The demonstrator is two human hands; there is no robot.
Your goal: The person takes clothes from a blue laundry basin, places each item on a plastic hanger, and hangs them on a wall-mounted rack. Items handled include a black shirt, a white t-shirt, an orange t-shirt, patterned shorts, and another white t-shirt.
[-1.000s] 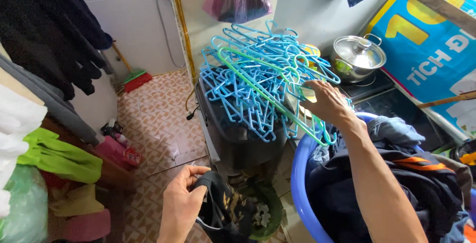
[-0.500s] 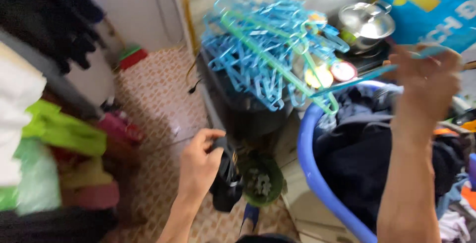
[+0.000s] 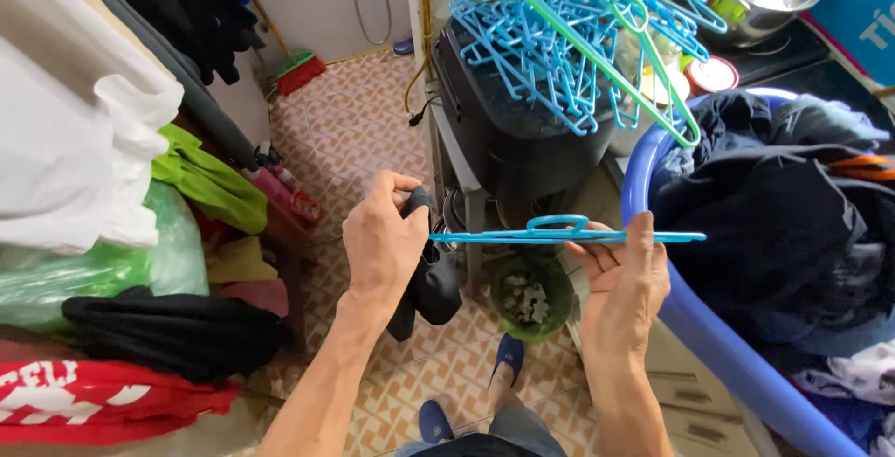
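over a patterned tile floor (image 3: 364, 131), the left hand (image 3: 382, 247) gripped a dark garment (image 3: 431, 280); the right hand (image 3: 623, 275), raised earlier, now pinched a blue hanger (image 3: 559, 231) level.

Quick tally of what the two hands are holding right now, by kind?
Blue hangers: 1, between the right hand and left hand, blue hanger
Dark garments: 1, dark garment in the left hand
Total: 2

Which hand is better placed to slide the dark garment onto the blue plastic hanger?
Probably the left hand: it grips the small dark cloth garment right at the end of the thin blue plastic hanger. The right hand holds that hanger level from below, so it is occupied steadying it.
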